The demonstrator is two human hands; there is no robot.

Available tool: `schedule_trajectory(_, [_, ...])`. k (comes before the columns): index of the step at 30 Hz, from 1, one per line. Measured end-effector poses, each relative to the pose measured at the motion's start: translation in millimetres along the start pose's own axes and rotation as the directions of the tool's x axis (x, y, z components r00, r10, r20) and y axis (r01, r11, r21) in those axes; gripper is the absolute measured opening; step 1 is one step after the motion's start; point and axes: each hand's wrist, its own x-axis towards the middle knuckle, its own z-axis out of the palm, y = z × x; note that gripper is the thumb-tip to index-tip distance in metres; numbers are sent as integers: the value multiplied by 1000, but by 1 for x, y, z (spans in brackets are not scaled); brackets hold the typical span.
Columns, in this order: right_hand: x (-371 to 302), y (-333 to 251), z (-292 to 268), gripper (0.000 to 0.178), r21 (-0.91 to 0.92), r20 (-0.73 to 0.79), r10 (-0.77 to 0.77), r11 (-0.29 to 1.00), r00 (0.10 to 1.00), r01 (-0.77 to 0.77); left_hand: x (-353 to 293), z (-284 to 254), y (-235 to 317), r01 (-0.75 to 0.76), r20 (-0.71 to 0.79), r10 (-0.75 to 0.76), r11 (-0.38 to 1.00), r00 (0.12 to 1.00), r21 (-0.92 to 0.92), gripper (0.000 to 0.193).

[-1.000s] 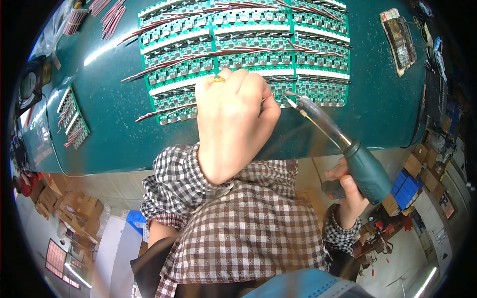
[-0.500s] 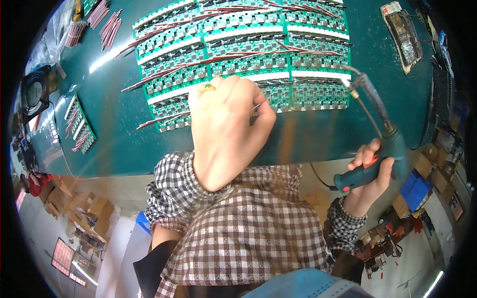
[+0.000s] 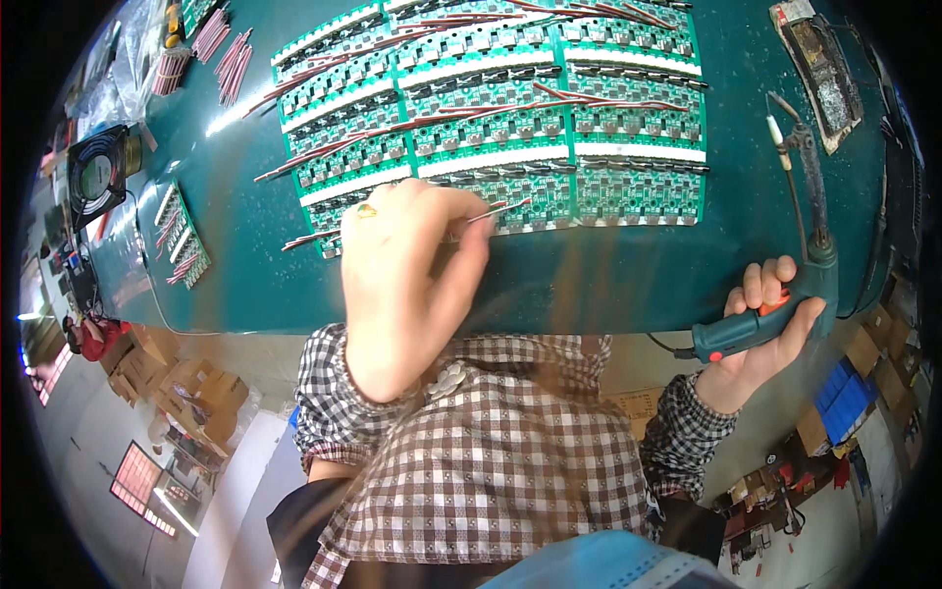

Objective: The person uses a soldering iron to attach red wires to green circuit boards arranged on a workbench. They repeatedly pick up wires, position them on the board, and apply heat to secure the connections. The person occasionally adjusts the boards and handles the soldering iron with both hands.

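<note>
1. I see my left hand (image 3: 407, 285) pinching one thin red wire (image 3: 498, 209) against the near edge of the green circuit-board panels (image 3: 510, 128) on the teal table (image 3: 628, 275).
2. My right hand (image 3: 760, 329) grips one teal-handled soldering iron (image 3: 800, 211), tip raised off the panels.
3. One black fan (image 3: 95, 175) sits far left.

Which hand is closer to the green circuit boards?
Left. The left hand rests on the green circuit boards, pinching a thin wire. The right hand holds the soldering iron off beside them.
</note>
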Motion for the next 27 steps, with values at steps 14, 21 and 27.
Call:
schedule_trajectory(14, [0, 3, -7, 46, 46, 40, -60, 997, 997, 58, 40, -33, -5, -285, -82, 296, 950, 952, 124, 19])
schedule_trajectory(21, [1, 2, -8, 46, 39, 43, -47, 998, 998, 46, -3, 1, 0, -372, -3, 375, 921, 927, 118, 31])
schedule_trajectory(27, [1, 3, -11, 46, 38, 62, -79, 996, 995, 77, -9, 8, -7, -336, -47, 340, 938, 939, 86, 34])
